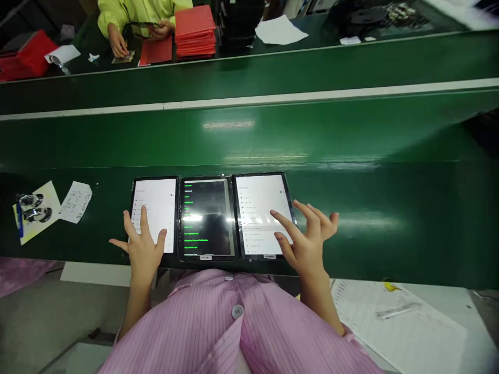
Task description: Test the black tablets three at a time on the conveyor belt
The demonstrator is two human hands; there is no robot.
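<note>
Three tablets lie side by side on the green workbench (pixel 374 208). The left tablet (pixel 163 195) has a white list screen with a switch near its top right. On the middle tablet (pixel 212 218) a black screen shows lines of green text. Another white list fills the right tablet (pixel 253 187). My left hand (pixel 143 246) is over the left tablet, fingers spread, one fingertip at the list. Above the right tablet my right hand (pixel 307 241) has its fingers apart, the index finger pointing at the screen. Whether either fingertip touches glass I cannot tell.
At the left lie a yellow paper (pixel 42 228) with shiny metal pieces and a handwritten note (pixel 77 201). Across the bench, a co-worker in yellow (pixel 140 13) handles something beside stacked red folders (pixel 195 34). A printed sheet (pixel 397 317) lies below the bench at right.
</note>
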